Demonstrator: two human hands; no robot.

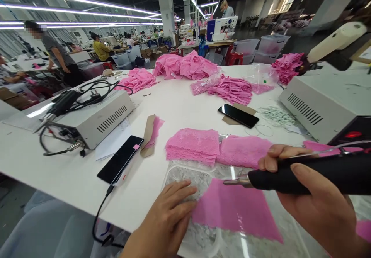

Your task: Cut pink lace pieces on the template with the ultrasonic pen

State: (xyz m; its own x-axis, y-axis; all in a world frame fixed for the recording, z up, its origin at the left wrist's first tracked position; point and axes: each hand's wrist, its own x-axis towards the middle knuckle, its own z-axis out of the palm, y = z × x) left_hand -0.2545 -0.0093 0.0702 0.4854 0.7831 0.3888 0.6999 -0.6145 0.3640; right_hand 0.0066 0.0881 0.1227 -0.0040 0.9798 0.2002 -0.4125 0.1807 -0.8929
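Observation:
My right hand (313, 196) is closed around a black hand tool (304, 177) whose metal tip points left, just above a flat pink lace piece (237, 209). That piece lies on a clear glass plate (199, 231) at the table's near edge. My left hand (168, 219) rests flat with fingers stretched out, its fingertips on the left edge of the lace piece. Just beyond the plate sit two stacks of pink lace (193, 146), side by side.
A grey control box (95, 121) with cables stands at the left, another grey box (321, 103) at the right. Two black phones (120, 159) (238, 115) lie on the white table (72, 177). Heaps of pink lace (185, 67) fill the far side. People work in the background.

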